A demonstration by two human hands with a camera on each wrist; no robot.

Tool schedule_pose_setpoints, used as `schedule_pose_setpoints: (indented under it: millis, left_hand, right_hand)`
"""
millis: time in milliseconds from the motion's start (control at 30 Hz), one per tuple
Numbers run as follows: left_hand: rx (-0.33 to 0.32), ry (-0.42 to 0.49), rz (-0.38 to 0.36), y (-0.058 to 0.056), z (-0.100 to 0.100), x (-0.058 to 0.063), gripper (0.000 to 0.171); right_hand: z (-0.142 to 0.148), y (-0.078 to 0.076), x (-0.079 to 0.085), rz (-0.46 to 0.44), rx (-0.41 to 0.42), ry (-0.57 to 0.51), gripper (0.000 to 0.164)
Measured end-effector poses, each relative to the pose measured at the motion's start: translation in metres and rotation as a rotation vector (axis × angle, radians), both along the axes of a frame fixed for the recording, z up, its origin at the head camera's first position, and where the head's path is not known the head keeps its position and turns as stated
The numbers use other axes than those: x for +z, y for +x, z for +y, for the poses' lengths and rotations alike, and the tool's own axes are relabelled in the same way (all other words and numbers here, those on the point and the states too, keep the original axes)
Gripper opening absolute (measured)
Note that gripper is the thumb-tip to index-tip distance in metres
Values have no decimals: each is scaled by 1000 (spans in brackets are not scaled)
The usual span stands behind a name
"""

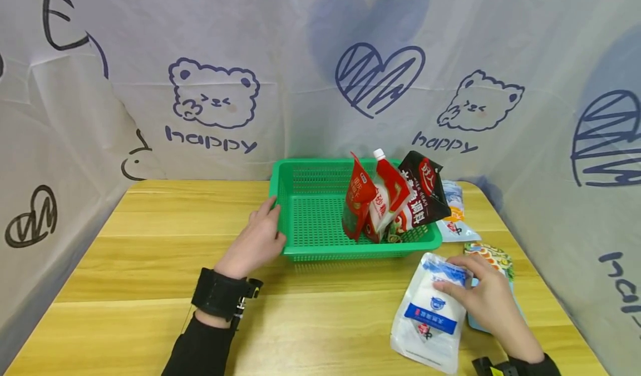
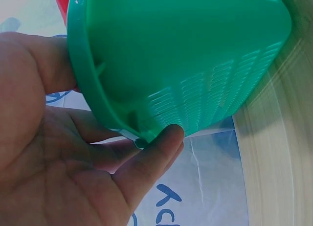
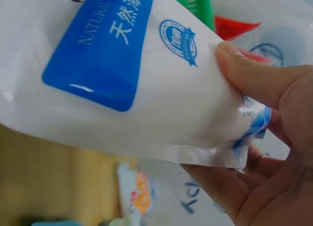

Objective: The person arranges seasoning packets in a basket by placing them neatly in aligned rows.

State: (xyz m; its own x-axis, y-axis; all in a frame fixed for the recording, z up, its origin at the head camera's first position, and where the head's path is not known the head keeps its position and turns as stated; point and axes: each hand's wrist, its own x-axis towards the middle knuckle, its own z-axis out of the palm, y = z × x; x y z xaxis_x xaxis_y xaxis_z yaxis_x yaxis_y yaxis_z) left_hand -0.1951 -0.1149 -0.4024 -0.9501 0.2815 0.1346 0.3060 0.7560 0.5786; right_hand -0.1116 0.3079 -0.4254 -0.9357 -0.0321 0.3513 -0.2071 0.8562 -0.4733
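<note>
My left hand [image 1: 254, 244] holds the left end of a green plastic basket [image 1: 312, 252]; in the left wrist view, fingers and thumb lie on both sides of the basket's rim [image 2: 82, 64]. At the front right, my right hand [image 1: 488, 292] pinches a white and blue bag of salt [image 1: 432, 317] near its upper end. The right wrist view shows the thumb [image 3: 244, 72] across the salt bag's front, with other fingers behind it. Standing in the basket's right half are a red pouch [image 1: 358, 198], a red and white pouch with a white cap [image 1: 388, 192] and a black seasoning bag [image 1: 424, 192].
A white packet with orange print [image 1: 454, 214] lies right of the basket, partly hidden by it. Partly under my right hand is another packet with a food picture [image 1: 493, 258]. A drawn-on white sheet [image 1: 300, 59] stands behind the wooden table [image 1: 150, 237].
</note>
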Motion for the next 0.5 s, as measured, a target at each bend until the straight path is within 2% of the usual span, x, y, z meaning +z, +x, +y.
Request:
schedule_pose_setpoints:
  millis: [200,333,500]
  left_hand:
    - [-1,-1,1,0,-1,-1,62]
    - [-3,3,-4,0,-1,-1,62]
    - [-5,2,-13,0,0,0,62]
  right_hand:
    - [-16,3,17,85,11,-60,43]
    - [-31,1,30,120,22,-140,40]
    - [-57,-8,45,151,84,-284,37]
